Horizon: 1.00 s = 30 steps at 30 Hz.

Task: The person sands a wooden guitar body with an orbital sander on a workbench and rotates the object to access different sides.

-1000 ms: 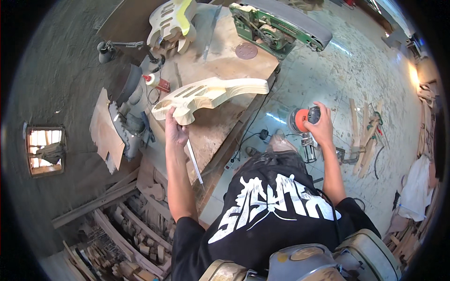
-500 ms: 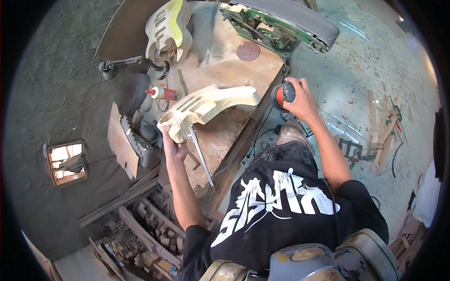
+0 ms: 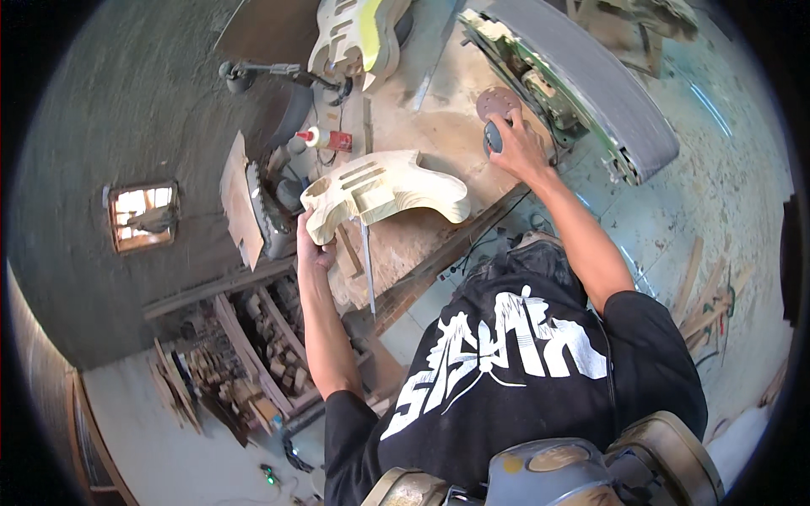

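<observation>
My left hand (image 3: 314, 246) is closed round the left end of a pale wooden electric guitar body (image 3: 405, 187), which has routed slots in its upper face. The body is over the near part of the workbench (image 3: 443, 126); whether it touches the bench I cannot tell. From beneath it sticks out a thin metal caliper-like tool (image 3: 368, 266). In my right hand (image 3: 523, 152) is a round handheld sander (image 3: 493, 138), mostly covered by my fingers. The sander is at the bench's right side, just below a brown perforated sanding disc (image 3: 498, 100).
A green-framed belt sander (image 3: 591, 93) stands right of the bench. More guitar bodies (image 3: 359, 38) are stacked at the back left, near a desk lamp (image 3: 270, 69). A red glue bottle (image 3: 327, 139) lies left of centre. Wood offcuts (image 3: 283, 358) fill a rack at lower left.
My right hand has carried the sander up and inward, from beside the bench to the sanding disc. The guitar body now shows more of its upper face. The head view has shifted.
</observation>
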Motion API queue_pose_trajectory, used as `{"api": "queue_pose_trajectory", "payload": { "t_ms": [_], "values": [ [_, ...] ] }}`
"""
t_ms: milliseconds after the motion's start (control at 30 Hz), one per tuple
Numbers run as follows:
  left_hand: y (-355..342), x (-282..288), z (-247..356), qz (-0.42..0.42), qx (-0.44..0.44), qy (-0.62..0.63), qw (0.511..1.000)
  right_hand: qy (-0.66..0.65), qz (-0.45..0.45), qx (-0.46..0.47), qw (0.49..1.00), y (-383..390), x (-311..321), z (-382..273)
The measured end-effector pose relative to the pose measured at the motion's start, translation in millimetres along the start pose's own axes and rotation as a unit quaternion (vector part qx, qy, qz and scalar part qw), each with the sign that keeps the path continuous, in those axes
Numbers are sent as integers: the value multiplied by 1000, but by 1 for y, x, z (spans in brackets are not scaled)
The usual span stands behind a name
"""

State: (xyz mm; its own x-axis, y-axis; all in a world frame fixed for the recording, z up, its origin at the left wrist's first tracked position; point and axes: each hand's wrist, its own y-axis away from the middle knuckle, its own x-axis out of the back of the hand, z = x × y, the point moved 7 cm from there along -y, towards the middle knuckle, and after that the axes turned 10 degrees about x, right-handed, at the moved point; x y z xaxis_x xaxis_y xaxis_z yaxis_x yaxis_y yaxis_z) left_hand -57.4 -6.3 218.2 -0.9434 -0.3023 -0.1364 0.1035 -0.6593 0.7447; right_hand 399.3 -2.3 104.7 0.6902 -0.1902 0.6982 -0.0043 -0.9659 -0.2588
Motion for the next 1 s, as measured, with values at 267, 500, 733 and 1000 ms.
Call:
{"api": "queue_pose_trajectory", "payload": {
  "t_ms": [267,500,733,1000],
  "values": [
    [6,9,-20,6,-12,19,1000,22,-15,10,1000,-30,-24,23],
    [3,32,-44,-19,-28,12,999,42,-41,-2,998,-25,-2,4],
    [-2,49,-91,11,-85,-3,996,-84,-36,3,996,42,35,-27],
    [2,36,-138,-34,-78,36,996,-491,-287,-281,773,104,-111,-69]
  ]
}}
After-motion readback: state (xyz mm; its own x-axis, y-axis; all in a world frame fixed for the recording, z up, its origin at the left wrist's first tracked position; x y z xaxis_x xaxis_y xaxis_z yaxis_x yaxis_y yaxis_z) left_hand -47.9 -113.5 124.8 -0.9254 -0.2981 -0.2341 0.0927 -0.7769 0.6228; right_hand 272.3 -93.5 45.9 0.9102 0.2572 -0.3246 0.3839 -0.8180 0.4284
